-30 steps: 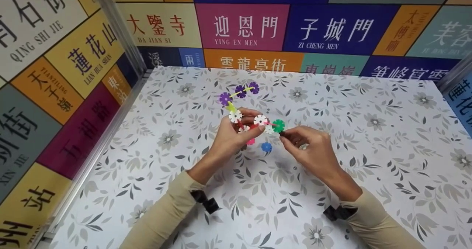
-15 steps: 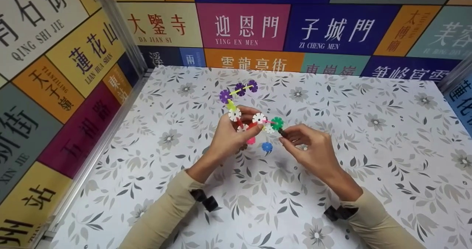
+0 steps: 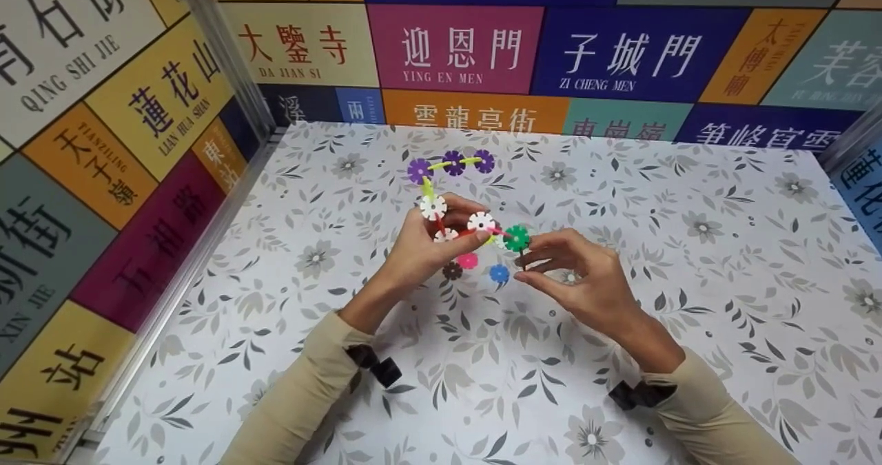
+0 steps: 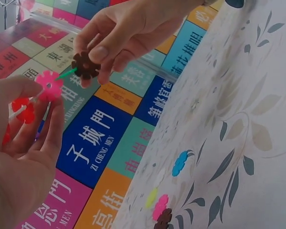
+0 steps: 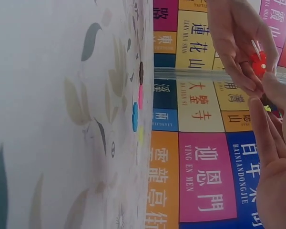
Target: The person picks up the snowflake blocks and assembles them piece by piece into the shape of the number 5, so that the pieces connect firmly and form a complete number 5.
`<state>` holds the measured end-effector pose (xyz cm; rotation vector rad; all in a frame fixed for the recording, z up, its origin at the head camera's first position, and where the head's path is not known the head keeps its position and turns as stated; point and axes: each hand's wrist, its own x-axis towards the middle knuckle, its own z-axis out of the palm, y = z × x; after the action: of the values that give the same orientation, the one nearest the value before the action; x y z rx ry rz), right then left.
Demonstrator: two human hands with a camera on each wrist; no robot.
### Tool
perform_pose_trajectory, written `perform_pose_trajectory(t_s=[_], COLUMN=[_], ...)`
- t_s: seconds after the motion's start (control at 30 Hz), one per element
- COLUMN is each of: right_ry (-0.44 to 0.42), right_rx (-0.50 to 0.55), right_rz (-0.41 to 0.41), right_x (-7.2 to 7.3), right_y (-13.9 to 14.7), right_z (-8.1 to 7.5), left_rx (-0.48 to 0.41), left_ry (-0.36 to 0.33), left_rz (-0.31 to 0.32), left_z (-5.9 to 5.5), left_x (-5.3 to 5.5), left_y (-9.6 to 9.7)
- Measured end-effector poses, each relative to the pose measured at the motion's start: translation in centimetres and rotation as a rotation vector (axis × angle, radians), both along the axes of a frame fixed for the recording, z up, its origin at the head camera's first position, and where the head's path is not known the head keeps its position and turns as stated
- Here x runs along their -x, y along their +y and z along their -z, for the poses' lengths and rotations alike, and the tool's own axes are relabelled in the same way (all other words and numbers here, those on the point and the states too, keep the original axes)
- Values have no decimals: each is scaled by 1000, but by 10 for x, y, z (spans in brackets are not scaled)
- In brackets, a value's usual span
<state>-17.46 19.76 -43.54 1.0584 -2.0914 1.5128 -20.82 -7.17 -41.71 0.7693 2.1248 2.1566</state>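
Observation:
In the head view my left hand [image 3: 417,248] grips a bent chain of interlocking snowflake discs. Purple discs [image 3: 453,163] joined by yellow ones form its far end, followed by white discs [image 3: 433,207] and red ones. My left thumb and fingers pinch near a pink disc [image 4: 49,86], which joins a green disc [image 3: 516,238]. At the near end a brown disc [image 4: 86,65] is slotted onto the green one. My right hand [image 3: 586,275] holds that brown disc between thumb and fingers, seen edge-on in the head view. In the right wrist view the hands hide most of the chain.
Loose discs lie on the floral-patterned table [image 3: 551,382] below the hands: brown [image 3: 452,271], pink [image 3: 468,261], blue [image 3: 499,273], yellow [image 4: 151,196] and white [image 4: 160,176]. Panels with large lettering [image 3: 455,48] stand behind the table and at its left side.
The chain has turned a little, its purple end swinging to the right. My right thumb has moved down, away from the fingertips, and the brown disc shows more between them.

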Motion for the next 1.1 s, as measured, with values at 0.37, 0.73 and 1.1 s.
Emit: perform_pose_trajectory(t_s=[0.37,0.73,1.1], right_ry=[40,50,132], right_rx=[-132,-146,-129], right_rz=[-140,-172,-110], right_x=[-6,-10,-10], right_y=[4,5,-1], right_z=[-11,-15,-13], left_rx=[41,6,158], left_ry=[47,17,67], left_rz=[147,184,182], left_z=[-4,-3,-12], left_x=[-2,-4,-8], left_y=[-5,-4,-5])
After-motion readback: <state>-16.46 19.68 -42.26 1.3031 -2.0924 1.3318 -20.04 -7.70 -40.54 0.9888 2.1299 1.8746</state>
